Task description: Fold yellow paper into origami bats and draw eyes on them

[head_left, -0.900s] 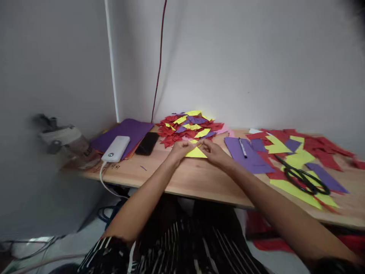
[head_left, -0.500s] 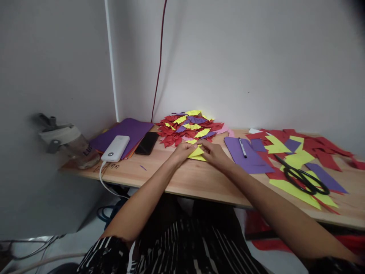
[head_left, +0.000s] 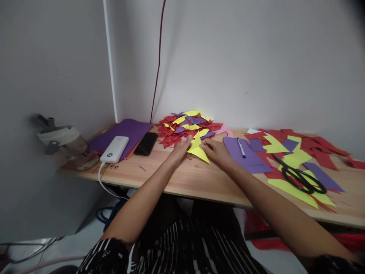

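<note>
The yellow paper (head_left: 198, 149) sits pinched between the left hand (head_left: 180, 151) and the right hand (head_left: 217, 151), equally near both, its point tipped up toward the scrap pile (head_left: 182, 127) just behind.

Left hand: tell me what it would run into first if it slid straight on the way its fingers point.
The left hand points away and slightly right, touching the yellow folded paper. Just beyond lies the pile of paper pieces, likely met first, though depth is unclear.

Purple letters on bottle (head_left: 81, 152), unreadable; ink scrawl (head_left: 115, 166) on table (head_left: 182, 179), illegible
</note>
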The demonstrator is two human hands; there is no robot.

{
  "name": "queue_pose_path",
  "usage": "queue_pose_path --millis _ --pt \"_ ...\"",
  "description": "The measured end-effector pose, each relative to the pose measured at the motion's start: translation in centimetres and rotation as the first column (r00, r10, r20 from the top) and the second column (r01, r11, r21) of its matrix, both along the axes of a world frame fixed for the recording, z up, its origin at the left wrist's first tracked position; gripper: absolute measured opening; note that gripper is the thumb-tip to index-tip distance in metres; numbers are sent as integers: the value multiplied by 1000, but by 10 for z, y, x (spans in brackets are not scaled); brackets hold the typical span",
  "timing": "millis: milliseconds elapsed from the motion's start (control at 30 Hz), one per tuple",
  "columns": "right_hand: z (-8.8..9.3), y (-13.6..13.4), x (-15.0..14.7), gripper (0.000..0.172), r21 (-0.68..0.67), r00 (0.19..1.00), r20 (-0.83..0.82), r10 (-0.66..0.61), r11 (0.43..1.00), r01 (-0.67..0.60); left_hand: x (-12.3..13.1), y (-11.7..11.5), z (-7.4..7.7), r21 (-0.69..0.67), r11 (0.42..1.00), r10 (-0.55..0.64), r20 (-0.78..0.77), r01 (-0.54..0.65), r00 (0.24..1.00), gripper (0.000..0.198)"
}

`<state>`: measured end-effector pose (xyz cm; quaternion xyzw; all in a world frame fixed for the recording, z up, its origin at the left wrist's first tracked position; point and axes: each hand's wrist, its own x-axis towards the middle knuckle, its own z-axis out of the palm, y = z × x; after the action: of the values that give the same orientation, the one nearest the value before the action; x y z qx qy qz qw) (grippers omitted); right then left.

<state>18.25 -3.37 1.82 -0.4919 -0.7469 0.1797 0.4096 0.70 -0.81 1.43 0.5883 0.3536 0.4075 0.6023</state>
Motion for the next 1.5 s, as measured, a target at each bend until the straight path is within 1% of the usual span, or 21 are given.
queue_pose_path --millis 67,200,267,367,533,700,933,1100,1233,1333,1433,1500 --pt "-1 1 1 22 -16 1000 -9 12 1000 -12 -1 1 -2 62 998 4 -55 -1 998 50" --pt "-4 1 0 24 -35 998 -16 53 998 -54 -5 9 -13 126 990 76 -92 -64 993 33" --pt "-6 1 -1 24 -39 997 -15 69 997 -70 -6 12 -17 142 987 95 -102 -80 990 28" --pt "-7 2 -2 25 -44 997 -16 79 996 -80 -6 12 -18 153 985 94 -113 -76 989 25" --pt "-8 4 -1 27 -55 997 -17 79 995 -79 -4 7 -13 147 986 91 -122 -73 988 23" --pt "-8 8 4 28 -61 998 -28 54 997 -56 -4 5 -8 107 992 87 -133 -73 987 20" --pt "-5 12 10 28 -77 998 -58 27 997 -31 -5 2 -4 59 992 119 -82 -114 990 19" --pt "-6 14 14 29 -103 995 -96 31 994 -41 -7 0 -3 28 990 139 -42 -138 989 16" --pt "-9 17 15 29 -147 987 -147 70 985 -92 -7 1 -2 18 989 147 -8 -146 989 15" --pt "-10 15 12 27 -195 970 -196 141 964 -179 -6 2 -3 15 989 144 26 -144 989 16" --pt "-9 12 7 31 -247 950 -240 201 934 -260 -4 2 -4 -7 991 134 77 -134 988 23" --pt "-8 10 4 33 -273 942 -260 211 920 -281 -4 2 -5 -32 992 123 114 -120 986 29"
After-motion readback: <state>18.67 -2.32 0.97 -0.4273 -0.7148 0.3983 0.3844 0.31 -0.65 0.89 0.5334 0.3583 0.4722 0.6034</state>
